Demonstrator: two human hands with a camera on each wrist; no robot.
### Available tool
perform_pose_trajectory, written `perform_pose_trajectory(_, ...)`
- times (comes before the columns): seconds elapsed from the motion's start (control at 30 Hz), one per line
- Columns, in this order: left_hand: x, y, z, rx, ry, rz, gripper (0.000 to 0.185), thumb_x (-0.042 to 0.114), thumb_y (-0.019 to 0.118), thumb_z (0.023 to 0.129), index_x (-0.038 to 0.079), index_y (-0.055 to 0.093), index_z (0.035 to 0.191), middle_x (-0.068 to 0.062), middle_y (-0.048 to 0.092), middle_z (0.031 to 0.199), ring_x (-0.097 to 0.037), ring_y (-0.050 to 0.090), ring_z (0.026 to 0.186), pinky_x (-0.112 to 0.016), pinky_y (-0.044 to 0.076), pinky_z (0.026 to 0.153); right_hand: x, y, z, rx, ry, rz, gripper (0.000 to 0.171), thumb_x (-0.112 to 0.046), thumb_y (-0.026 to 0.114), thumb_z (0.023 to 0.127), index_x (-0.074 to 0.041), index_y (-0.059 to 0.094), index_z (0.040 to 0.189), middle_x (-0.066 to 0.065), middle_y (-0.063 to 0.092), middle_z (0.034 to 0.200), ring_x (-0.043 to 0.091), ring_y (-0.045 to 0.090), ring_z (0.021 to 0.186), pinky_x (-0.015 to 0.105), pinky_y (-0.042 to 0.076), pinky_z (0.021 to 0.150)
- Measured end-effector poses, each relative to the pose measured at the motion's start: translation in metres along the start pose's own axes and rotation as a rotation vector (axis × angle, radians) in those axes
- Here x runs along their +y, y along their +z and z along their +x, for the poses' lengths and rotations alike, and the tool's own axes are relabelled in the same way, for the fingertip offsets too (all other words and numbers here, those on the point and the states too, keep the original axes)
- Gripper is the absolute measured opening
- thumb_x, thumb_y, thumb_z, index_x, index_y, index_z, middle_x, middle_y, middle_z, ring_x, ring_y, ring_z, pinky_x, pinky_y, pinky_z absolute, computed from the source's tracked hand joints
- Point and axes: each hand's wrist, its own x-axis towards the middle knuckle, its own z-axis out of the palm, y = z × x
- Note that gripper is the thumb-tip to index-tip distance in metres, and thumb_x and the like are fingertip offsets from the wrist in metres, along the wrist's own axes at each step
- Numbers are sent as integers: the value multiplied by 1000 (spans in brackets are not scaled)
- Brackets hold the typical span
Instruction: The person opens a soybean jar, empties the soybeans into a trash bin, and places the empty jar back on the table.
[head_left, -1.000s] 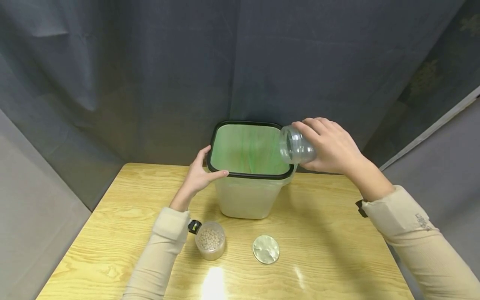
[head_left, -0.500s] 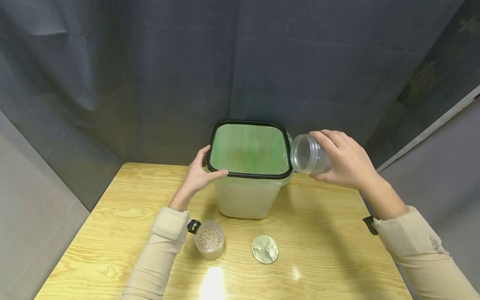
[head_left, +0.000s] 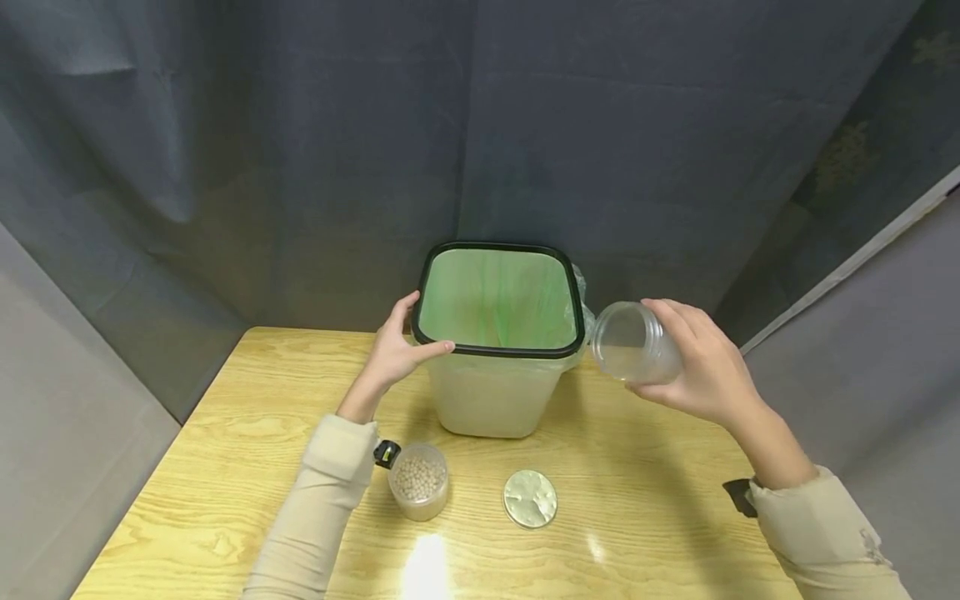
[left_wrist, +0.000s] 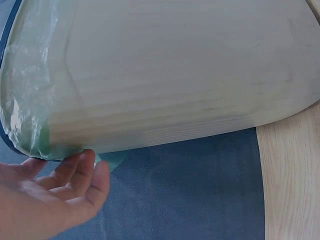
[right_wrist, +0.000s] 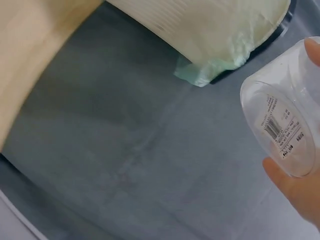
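- At the table's [head_left: 225, 467] far edge, the left hand [head_left: 393, 354] grasps the bin's [head_left: 495, 392] rim.
- Right hand [head_left: 705, 371] grasps the empty jar [head_left: 630, 342], tilted, just beside the bin's right side.

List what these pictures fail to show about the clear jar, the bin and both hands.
- Bottom of the pale square bin with black rim and green liner: head view, hidden by its own walls.
- Label print on the clear plastic jar: right wrist view, too small to read.
- Right hand: right wrist view, cut off by the frame edge.
- Left hand: left wrist view, thumb out of frame; the rim it holds barely shows.
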Motion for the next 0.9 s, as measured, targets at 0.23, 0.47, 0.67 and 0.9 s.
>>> perform_pose_trajectory(0.23,-1,-1,0,-4,1,3,95,34,78,70,19,21,145,-13,21,147,-31,27,129,-50,27,101,3,22,-37,17,121,79,96,-27,85,41,-4,47,126,17,52,118,34,48,102,49,41,73)
perform_pose_trajectory(0.47,-2,-2,-1,2,-1,4,95,34,78,70,20,21,145,-14,22,146,-30,29,127,-50,28,100,5,44,-63,-6,183,150,96,-22,87,41,-3,46,126,19,55,110,36,50,97,50,40,73)
perform_pose_trajectory(0.67,-3,-2,0,1,5,2,95,33,77,70,20,21,145,-14,22,146,-31,29,127,-50,28,100,5,63,-87,-41,358,206,95,-21,88,46,-7,43,128,20,52,114,37,50,96,54,42,67)
perform_pose_trajectory(0.9,-3,-3,1,5,7,5,95,33,78,70,20,21,145,-14,22,146,-31,29,127,-51,27,100,8,91,-115,-71,474,297,97,-22,89,49,-7,40,132,22,49,121,41,49,102,57,42,72)
